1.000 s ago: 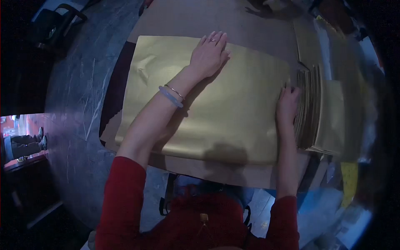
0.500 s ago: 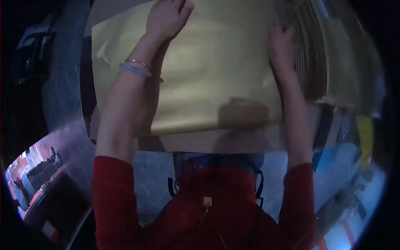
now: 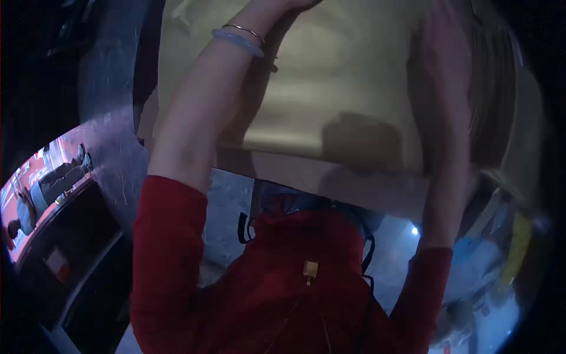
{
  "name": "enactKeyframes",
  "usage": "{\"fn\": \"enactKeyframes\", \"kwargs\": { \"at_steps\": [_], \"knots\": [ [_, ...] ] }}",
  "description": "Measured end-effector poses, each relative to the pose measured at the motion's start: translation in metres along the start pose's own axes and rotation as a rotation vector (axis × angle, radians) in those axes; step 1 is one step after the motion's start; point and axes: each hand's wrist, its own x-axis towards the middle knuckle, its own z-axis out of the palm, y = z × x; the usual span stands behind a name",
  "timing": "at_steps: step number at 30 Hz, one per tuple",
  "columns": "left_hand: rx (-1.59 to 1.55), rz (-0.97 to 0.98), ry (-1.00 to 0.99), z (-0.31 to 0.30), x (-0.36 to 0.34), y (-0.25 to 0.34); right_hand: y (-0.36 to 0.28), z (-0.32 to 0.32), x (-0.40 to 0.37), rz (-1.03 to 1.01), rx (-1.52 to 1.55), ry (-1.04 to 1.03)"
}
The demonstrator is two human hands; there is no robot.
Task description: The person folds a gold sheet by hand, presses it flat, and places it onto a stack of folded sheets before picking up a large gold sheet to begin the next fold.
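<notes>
A large gold-coloured sheet [image 3: 336, 76] lies over a brownish sheet or board [image 3: 277, 165], whose near edge shows below it. My left hand [image 3: 290, 3] reaches over the gold sheet at the top edge of the view, with its fingers cut off or hidden. A pale bangle and a thin ring-shaped bracelet circle that wrist. Near the right side of the gold sheet is my right hand [image 3: 447, 44], smeared by motion, so its fingers and any hold are unclear. Beside it, many layered sheet edges [image 3: 495, 100] run along the right.
At the far left, a person [image 3: 41, 192] is seen sideways in a bright area beyond dark panels [image 3: 59, 259]. A yellow strip [image 3: 517, 248] and blurred bluish items [image 3: 471, 253] lie at the lower right. Grey floor [image 3: 227, 203] shows below the sheets.
My left hand has moved up and right, mostly out of view. My right hand has shifted up and right, and the camera view has turned, moving the sheets rightward and upward.
</notes>
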Motion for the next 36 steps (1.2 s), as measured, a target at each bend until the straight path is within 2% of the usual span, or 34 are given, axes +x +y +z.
{"fn": "enactKeyframes", "kwargs": {
  "at_steps": [4,7,8,9,12,15,16,18,20,21,22,24,26,31,36],
  "knots": [
    [0.055,-0.007,0.016,-0.001,-0.006,-0.003,-0.052,0.051,0.015,-0.163,0.133,-0.041],
    [0.077,-0.014,0.062,0.005,-0.010,-0.003,-0.068,0.067,0.018,-0.125,0.060,-0.193],
    [0.076,-0.029,0.068,0.003,-0.012,-0.001,-0.073,0.069,0.015,-0.072,0.002,-0.341],
    [0.141,-0.028,0.009,0.002,-0.014,0.000,-0.068,0.064,0.015,-0.090,0.055,-0.338],
    [0.113,-0.062,0.016,0.005,-0.013,0.001,-0.042,0.052,0.004,-0.020,0.000,-0.435],
    [0.081,-0.066,-0.018,0.000,-0.016,0.004,-0.002,0.055,-0.015,0.027,0.127,-0.330],
    [0.046,-0.061,-0.034,0.001,-0.014,0.002,0.000,0.048,-0.014,0.051,0.087,-0.337],
    [0.030,-0.032,-0.021,0.001,-0.010,-0.001,-0.016,0.024,-0.014,0.177,-0.117,-0.397],
    [0.037,-0.019,-0.016,0.003,-0.007,-0.004,-0.040,0.004,-0.014,0.170,-0.200,-0.447],
    [0.046,-0.015,-0.021,0.003,-0.006,-0.008,-0.058,0.014,-0.021,0.194,-0.019,-0.341],
    [0.056,-0.011,-0.021,0.004,-0.004,-0.010,-0.073,0.019,-0.030,0.107,0.008,-0.245],
    [0.072,0.000,-0.022,0.002,-0.004,-0.013,-0.106,0.018,-0.046,0.043,0.092,-0.269],
    [0.078,0.010,-0.033,0.002,-0.003,-0.014,-0.112,0.012,-0.060,0.043,0.093,-0.223],
    [0.091,0.028,-0.044,0.007,-0.001,-0.018,-0.069,-0.025,-0.107,0.125,0.125,-0.291],
    [0.106,0.031,-0.055,0.008,-0.003,-0.024,-0.026,-0.065,-0.143,0.122,0.041,-0.331]
  ]
}}
